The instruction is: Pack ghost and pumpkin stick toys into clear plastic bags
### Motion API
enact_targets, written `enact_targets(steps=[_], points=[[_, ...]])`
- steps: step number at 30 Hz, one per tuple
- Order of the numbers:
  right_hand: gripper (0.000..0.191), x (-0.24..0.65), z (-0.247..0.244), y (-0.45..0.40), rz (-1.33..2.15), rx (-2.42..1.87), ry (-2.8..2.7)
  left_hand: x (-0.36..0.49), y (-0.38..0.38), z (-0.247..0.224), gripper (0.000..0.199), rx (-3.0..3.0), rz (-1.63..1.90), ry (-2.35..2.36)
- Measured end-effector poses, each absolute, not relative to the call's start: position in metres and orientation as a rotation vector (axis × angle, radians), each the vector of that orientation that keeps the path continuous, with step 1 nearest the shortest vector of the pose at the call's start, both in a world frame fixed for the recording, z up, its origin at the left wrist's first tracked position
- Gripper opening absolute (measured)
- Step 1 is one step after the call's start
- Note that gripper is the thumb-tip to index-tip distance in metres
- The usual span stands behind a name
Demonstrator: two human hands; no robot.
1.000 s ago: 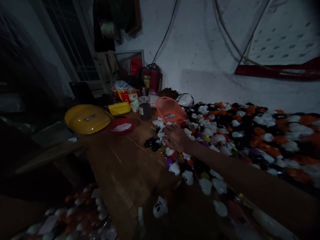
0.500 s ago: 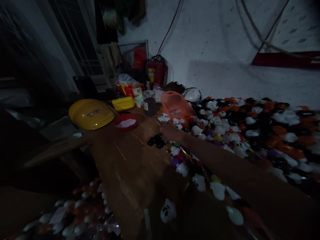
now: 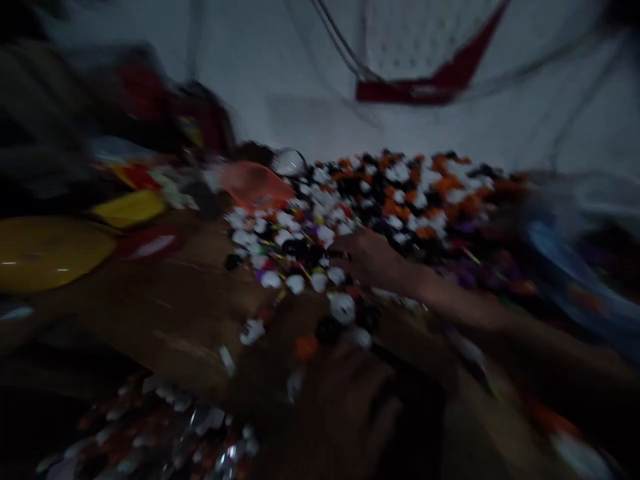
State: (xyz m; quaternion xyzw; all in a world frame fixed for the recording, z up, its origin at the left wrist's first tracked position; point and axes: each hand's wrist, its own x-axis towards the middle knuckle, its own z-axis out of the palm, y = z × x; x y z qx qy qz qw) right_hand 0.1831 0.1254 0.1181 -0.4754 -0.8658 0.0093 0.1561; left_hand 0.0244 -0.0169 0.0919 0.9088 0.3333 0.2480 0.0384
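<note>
My right hand (image 3: 363,257) reaches in from the right, over the near edge of a pile of small white, black and orange pieces (image 3: 400,193). Its fingers curl down at black pieces (image 3: 303,251); blur hides what they grip. Low in the view, dark and smeared, is my left hand (image 3: 345,393), close to a white ghost-like piece (image 3: 343,308) and an orange piece (image 3: 306,347). Whether it holds anything cannot be made out.
At the left lie a yellow scoop (image 3: 55,253), a red dish (image 3: 150,243) with white contents and a yellow tray (image 3: 131,208). An orange scoop (image 3: 255,185) leans by the pile. More pieces (image 3: 165,427) lie low at the left; a blue bag (image 3: 580,267) is at the right.
The view has swung to the right. My right hand has moved from the wooden surface to the pile, and black pieces now lie on the pile by it. My left hand has come into view.
</note>
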Motion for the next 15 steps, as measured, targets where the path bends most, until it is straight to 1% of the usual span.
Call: enact_targets(steps=[2, 4, 6, 8, 12, 15], points=[[0.021, 0.228, 0.109, 0.079, 0.162, -1.535, -2.259, 0.025, -0.015, 0.088, 0.023, 2.684, 0.659, 0.962], [0.023, 0.265, 0.096, 0.034, 0.272, -1.613, -2.061, 0.027, -0.012, 0.084, 0.026, 2.569, 0.596, 0.999], [0.021, 0.288, 0.08, -0.009, 0.361, -1.669, -1.91, 0.028, -0.009, 0.084, 0.036, 2.494, 0.558, 1.045], [0.016, 0.295, 0.062, -0.046, 0.443, -1.72, -1.801, 0.029, -0.009, 0.088, 0.041, 2.485, 0.501, 1.065], [0.019, 0.283, 0.034, -0.089, 0.602, -1.87, -1.67, 0.03, -0.013, 0.094, 0.03, 2.52, 0.377, 1.131], [0.019, 0.275, 0.025, -0.095, 0.58, -1.905, -1.65, 0.031, -0.015, 0.093, 0.024, 2.521, 0.347, 1.14]])
